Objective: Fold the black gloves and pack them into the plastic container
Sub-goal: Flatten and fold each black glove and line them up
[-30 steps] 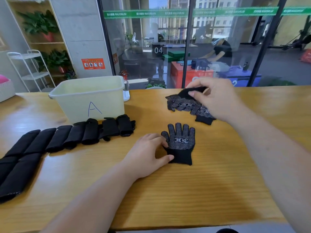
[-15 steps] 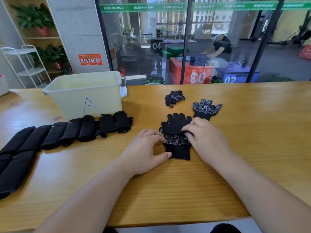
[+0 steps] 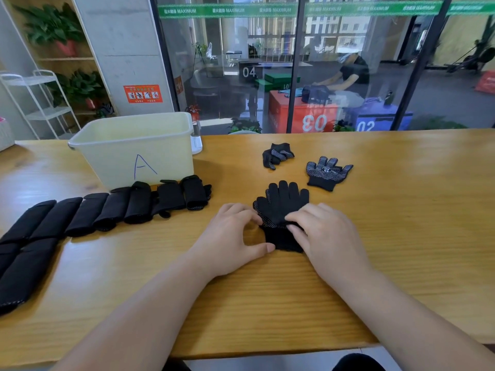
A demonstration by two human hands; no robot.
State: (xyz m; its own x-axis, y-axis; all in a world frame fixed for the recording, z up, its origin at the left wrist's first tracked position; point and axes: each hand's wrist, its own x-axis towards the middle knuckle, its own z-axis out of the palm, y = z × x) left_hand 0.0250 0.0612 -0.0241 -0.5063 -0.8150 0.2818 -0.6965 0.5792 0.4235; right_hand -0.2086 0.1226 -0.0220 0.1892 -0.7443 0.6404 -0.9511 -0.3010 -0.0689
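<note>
The long wooden table carries everything. At its far left stands the pale plastic container marked "A", and what lies inside it cannot be seen. Just in front of the container a row of folded black gloves runs down toward the near left edge, none of them packed yet. Both hands are at the centre of the table. The right hand lies fairly flat, with its fingers pressing on the palm and cuff of a black glove pair. This looks like one glove laid back-up on a dotted one. The left hand is loosely bent, its fingertips and thumb tip against the pair's left edge, and whether they pinch the cloth cannot be told. The step looks like squaring the two gloves before the fold. To do it well, line up the cuffs and fingers first, keep the right hand's weight on so the layers don't slip, then fold firmly to match the row. Beyond the pair lie a loose dotted glove, palm up, and a smaller crumpled glove.
</note>
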